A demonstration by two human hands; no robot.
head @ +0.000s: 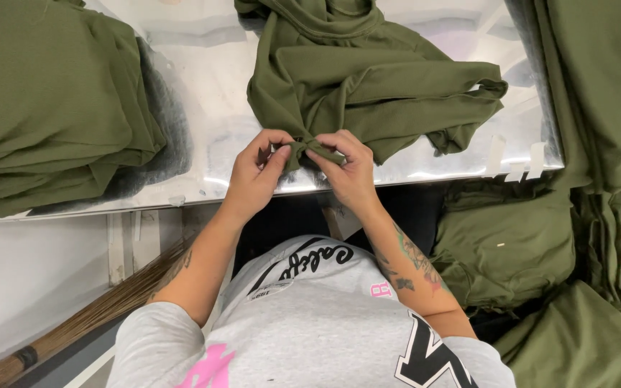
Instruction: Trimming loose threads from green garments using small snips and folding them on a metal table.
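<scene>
An olive-green garment [368, 79] lies crumpled on a shiny metal table [203, 108]. Its near corner hangs toward the table's front edge, and both my hands pinch it there. My left hand [256, 172] grips the bunched fabric from the left with thumb and fingers. From the right, my right hand [346, 169] holds the same bunched edge. The two hands are almost touching, with a short twist of fabric between them.
A folded stack of olive-green garments [44, 108] sits on the table's left side. More green garments [598, 144] are piled at the right and below the table edge [512, 244]. A broom [88, 316] leans at the lower left. Pieces of tape [515, 162] stick to the table's right front edge.
</scene>
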